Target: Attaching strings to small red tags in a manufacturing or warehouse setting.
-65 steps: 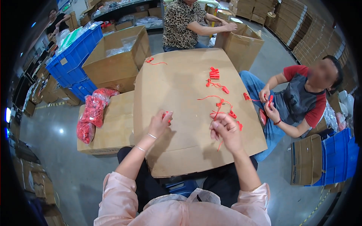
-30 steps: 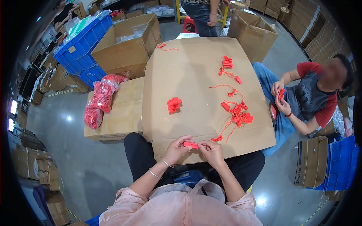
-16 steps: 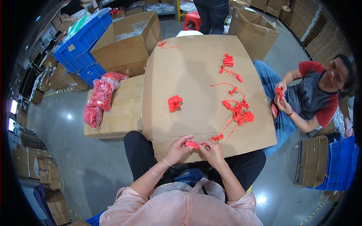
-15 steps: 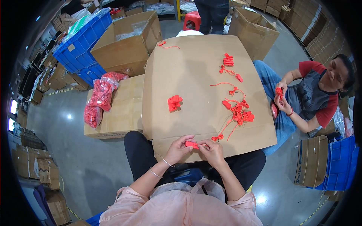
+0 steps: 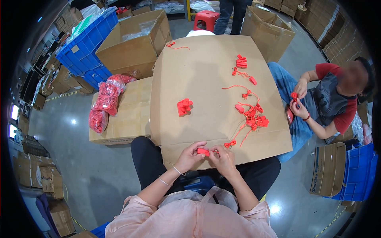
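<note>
Over the near edge of a cardboard sheet [image 5: 206, 131], my left hand [image 5: 191, 155] pinches a small red oblong plastic piece [image 5: 203, 152] between thumb and fingertips. Close against its right end, my right hand [image 5: 223, 160] is closed in a pinch on what looks like a thin red cord, mostly covered by the fingers. Just beyond my right hand lies a red knotted cord [image 5: 229, 144]. It trails toward a tangled heap of red pieces and cords [image 5: 254, 119]. A separate pile of red pieces [image 5: 184, 107] sits left of centre on the sheet.
Across the right edge sits a co-worker [image 5: 329, 91] holding a red piece. More red pieces [image 5: 241, 62] lie far right, and a corded one [image 5: 171, 44] far left. Bagged red pieces [image 5: 106, 99] rest on a carton [image 5: 131, 115] to the left. An open box [image 5: 133, 47] stands behind.
My hands keep their pinch on the red piece with barely any shift. The standing person's legs at the back have moved right. The view has shifted slightly.
</note>
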Tool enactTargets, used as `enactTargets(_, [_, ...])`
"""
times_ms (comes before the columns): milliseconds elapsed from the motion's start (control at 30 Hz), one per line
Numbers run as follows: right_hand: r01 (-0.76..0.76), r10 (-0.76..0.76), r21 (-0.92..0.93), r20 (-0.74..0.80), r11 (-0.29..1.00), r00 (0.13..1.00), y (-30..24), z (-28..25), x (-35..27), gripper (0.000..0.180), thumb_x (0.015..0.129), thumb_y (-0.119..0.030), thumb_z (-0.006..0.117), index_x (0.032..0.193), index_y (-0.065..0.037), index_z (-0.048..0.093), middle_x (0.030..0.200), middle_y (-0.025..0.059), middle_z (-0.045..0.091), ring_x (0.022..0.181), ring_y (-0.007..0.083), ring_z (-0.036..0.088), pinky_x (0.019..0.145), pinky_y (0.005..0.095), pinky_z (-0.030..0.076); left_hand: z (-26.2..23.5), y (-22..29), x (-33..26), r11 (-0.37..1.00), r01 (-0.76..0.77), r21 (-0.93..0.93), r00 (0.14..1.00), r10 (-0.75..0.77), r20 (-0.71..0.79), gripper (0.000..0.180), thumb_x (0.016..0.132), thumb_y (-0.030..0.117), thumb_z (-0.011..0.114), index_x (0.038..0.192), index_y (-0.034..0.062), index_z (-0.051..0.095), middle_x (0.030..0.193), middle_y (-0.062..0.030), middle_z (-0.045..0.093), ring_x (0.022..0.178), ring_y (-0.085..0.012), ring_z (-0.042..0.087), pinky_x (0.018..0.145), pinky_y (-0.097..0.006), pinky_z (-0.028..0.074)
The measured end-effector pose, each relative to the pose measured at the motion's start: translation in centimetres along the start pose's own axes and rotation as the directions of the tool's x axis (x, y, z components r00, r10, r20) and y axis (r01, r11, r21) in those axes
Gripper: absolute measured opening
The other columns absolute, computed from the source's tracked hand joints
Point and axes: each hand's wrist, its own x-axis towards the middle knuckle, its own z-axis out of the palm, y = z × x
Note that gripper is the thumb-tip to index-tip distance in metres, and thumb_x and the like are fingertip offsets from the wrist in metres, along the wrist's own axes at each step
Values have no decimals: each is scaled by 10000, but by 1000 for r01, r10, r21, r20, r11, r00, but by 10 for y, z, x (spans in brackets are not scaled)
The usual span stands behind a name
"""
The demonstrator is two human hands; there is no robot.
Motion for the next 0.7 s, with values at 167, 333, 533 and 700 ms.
enactTargets(167, [5, -1, 70, -45, 998, 999, -4, -1, -1, 106, 735, -110, 659, 799, -43, 607, 675, 83, 549, 541, 186, 531, 500, 291, 427, 1, 1, 0, 1000, 7, 4, 1000, -7, -12, 456, 802, -81, 515, 1238, -6, 404, 1056, -77, 536, 923, -112, 537, 821, -232, 446])
enactTargets(333, [48, -48, 47, 12, 998, 999, -2, -6, -1, 79, 756, -93, 642, 821, -49, 634, 657, 73, 521, 542, 178, 519, 499, 290, 418, 0, 0, -1, 1000, 20, 7, 1000, -20, -10, 461, 799, -81, 519, 1239, 1, 406, 1051, -74, 538, 915, -107, 541, 817, -229, 449])
enactTargets(533, [27, -30, 61, 57, 998, 998, 0, -7, 1, 87, 750, -86, 633, 818, -37, 609, 665, 81, 523, 547, 182, 526, 512, 291, 426, 1, -1, -1, 1000, 8, 10, 1000, -8, -8, 462, 800, -82, 518, 1240, 6, 406, 1044, -73, 539, 908, -107, 541, 805, -234, 453])
enactTargets(700, [23, -34, 105, 113, 994, 993, 0, -11, 1, 85, 750, -74, 619, 820, -29, 600, 686, 86, 530, 557, 188, 538, 523, 293, 434, -2, -3, -1, 1000, 3, -8, 1000, -3, -4, 456, 801, -85, 511, 1236, 2, 406, 1032, -73, 538, 895, -111, 543, 796, -239, 455])
